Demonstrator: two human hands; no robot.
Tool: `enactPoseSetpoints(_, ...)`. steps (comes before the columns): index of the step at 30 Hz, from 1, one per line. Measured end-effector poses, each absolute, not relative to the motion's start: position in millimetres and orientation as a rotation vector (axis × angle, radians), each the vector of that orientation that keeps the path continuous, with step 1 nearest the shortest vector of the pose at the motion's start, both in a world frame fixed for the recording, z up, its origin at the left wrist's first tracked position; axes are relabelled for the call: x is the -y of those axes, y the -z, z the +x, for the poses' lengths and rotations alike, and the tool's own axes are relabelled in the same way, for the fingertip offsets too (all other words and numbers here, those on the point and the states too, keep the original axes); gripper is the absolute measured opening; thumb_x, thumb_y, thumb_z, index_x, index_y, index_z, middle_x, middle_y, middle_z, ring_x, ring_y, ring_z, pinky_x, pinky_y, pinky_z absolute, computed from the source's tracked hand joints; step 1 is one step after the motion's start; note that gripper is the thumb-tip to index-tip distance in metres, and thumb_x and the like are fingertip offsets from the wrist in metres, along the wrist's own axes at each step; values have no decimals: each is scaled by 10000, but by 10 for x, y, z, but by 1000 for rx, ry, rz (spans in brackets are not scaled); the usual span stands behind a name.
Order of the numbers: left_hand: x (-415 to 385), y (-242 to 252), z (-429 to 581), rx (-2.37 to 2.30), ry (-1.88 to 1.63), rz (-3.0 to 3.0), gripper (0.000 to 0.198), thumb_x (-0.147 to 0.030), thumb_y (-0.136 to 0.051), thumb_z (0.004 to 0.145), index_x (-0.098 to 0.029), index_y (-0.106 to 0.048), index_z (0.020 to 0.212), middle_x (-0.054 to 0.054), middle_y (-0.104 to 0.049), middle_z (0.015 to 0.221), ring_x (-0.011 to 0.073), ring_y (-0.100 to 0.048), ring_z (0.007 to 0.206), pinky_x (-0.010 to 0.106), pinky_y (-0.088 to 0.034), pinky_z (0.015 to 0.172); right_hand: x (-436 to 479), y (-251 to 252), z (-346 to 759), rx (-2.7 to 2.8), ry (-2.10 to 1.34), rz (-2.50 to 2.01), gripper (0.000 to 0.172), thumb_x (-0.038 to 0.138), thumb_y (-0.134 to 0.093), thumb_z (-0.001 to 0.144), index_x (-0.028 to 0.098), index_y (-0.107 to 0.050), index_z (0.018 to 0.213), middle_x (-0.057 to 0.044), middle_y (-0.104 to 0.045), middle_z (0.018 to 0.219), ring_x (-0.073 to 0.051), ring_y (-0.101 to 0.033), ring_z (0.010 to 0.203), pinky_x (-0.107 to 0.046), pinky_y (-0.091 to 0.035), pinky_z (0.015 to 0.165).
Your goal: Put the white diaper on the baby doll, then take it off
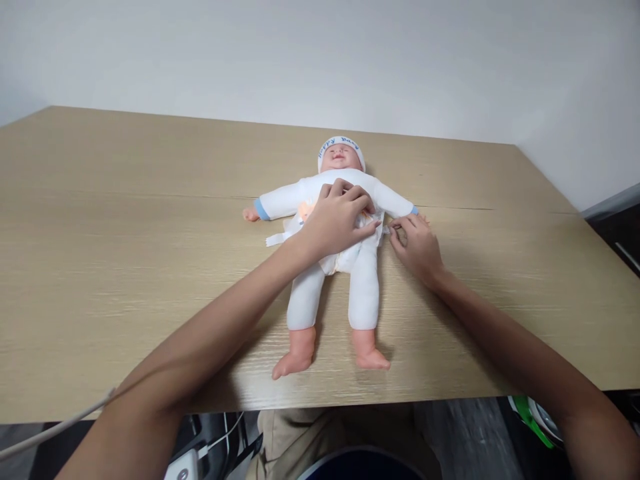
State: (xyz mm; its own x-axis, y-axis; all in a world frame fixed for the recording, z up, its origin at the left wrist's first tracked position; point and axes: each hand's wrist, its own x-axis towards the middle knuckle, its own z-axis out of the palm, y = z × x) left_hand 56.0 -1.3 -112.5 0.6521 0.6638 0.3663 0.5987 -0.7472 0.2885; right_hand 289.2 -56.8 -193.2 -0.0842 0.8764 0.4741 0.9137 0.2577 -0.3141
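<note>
A baby doll [364,293] in a white suit with blue cuffs lies on its back, feet towards me. A white diaper [345,261] is around its hips. My left hand [343,217] lies across the diaper's front at the belly, fingers loosely bent and thumb apart, covering much of it. At the doll's side on the right, my right hand [415,243] pinches a diaper tab [386,230] between thumb and fingers, beside the doll's hand. Another white diaper tab [276,239] sticks out loose on the left.
The doll lies near the front edge of a wooden table [125,267], with a pale wall [300,60] behind. A white cable [55,430] runs at the lower left. A white device [184,465] and a green-edged object [533,423] are below the table edge.
</note>
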Motion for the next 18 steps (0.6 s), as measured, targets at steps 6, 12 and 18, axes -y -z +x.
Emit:
enactPoseSetpoints(6, 13, 1123, 564, -1042, -683, 2706, 280, -448, -654, 1038, -211, -778, 1123, 123, -767, 1287, 437, -559, 1310, 601, -399, 1125, 581, 1913, 2861, 1952, 72, -1604, 196, 317, -601, 1038, 231, -748, 1136, -150, -754, 1159, -378, -676, 1127, -571, -486, 1157)
enactPoseSetpoints(12, 14, 1130, 570, -1044, -702, 2715, 273, -442, -654, 1035, -218, -783, 1120, 116, -762, 1285, 446, -558, 1315, 613, -401, 1132, 572, 1984, 2872, 1924, -44, -1564, 188, 264, -657, 949, 231, -726, 1121, -137, -731, 1179, -348, -680, 1119, -527, -523, 1105)
enactPoseSetpoints(18, 13, 1130, 566, -1034, -677, 2707, 293, -444, -655, 1042, -208, -784, 1159, 128, -745, 1314, 452, -535, 1347, 631, -383, 1165, 570, 1975, 2867, 1858, -43, -1523, 75, 283, -674, 980, 255, -695, 1046, -90, -750, 1131, -294, -681, 980, -510, -500, 1115)
